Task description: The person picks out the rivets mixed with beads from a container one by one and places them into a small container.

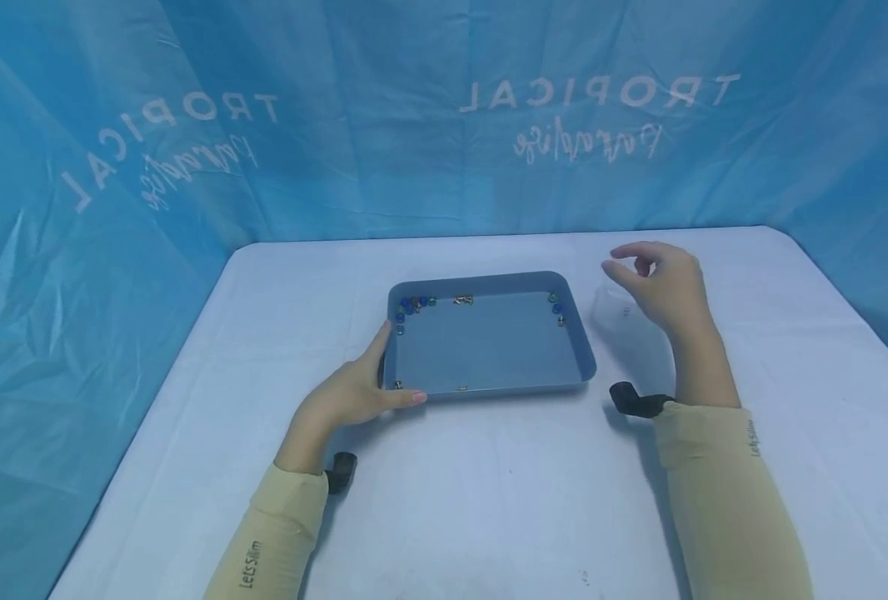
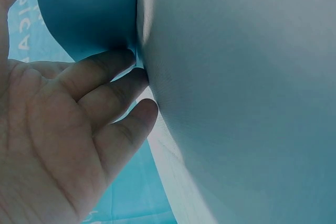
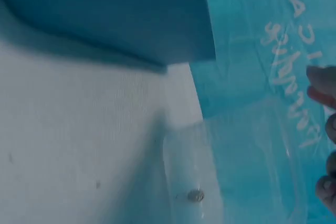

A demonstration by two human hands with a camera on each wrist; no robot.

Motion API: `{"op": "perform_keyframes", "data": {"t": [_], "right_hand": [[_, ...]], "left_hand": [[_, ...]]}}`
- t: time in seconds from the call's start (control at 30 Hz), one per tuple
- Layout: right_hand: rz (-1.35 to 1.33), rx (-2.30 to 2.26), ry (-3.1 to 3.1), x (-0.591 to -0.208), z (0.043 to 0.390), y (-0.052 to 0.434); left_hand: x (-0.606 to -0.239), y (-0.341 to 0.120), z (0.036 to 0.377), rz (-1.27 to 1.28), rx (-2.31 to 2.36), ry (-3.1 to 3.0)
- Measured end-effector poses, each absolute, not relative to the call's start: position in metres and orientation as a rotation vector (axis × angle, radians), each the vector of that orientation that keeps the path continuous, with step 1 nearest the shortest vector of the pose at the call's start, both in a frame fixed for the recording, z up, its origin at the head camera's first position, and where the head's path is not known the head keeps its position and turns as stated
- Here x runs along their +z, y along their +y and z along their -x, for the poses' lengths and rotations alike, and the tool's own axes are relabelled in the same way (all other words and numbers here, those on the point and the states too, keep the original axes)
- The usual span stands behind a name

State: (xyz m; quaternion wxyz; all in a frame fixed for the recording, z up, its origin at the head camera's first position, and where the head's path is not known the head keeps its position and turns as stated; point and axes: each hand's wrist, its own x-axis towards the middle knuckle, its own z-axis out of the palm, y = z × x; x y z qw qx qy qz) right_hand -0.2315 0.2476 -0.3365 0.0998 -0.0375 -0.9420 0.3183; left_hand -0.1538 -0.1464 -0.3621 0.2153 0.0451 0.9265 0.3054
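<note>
A shallow blue-grey tray (image 1: 489,342) lies mid-table. Small blue and green beads (image 1: 410,305) cluster in its far left corner, a few more (image 1: 556,307) in the far right corner, and small metal pieces (image 1: 462,299) lie by the far rim. My left hand (image 1: 354,387) holds the near left corner, thumb along the front rim and fingers up the left side; the left wrist view has its fingers (image 2: 105,77) against the tray (image 2: 84,14). My right hand (image 1: 661,283) hovers with loosely curled fingers over a clear cup (image 1: 624,312) right of the tray. One small piece (image 3: 195,195) lies in the cup (image 3: 236,156).
A white cloth (image 1: 489,500) covers the table, and blue printed sheeting (image 1: 444,125) walls in the back and sides. Both forearms wear pale yellow sleeves. The table's edges run close on the left and right.
</note>
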Motion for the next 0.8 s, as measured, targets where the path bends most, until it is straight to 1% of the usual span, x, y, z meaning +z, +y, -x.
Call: {"op": "perform_keyframes", "data": {"t": [0.13,0.23,0.37,0.5,0.8], "right_hand": [[-0.194,0.834,-2.838,-0.332,0.230,0.227],[-0.311,0.810,-2.897,-0.333,0.230,0.216],[-0.344,0.770,-3.012,-0.337,0.231,0.205],[-0.374,0.616,-3.093,-0.342,0.232,0.196],[-0.394,0.466,-3.170,-0.347,0.231,0.190]], "left_hand": [[-0.361,-0.147,0.153,-0.124,0.853,2.568],[-0.361,-0.147,0.153,-0.128,0.854,2.568],[-0.362,-0.146,0.153,-0.133,0.849,2.572],[-0.362,-0.146,0.153,-0.127,0.851,2.571],[-0.363,-0.146,0.154,-0.124,0.848,2.569]]}}
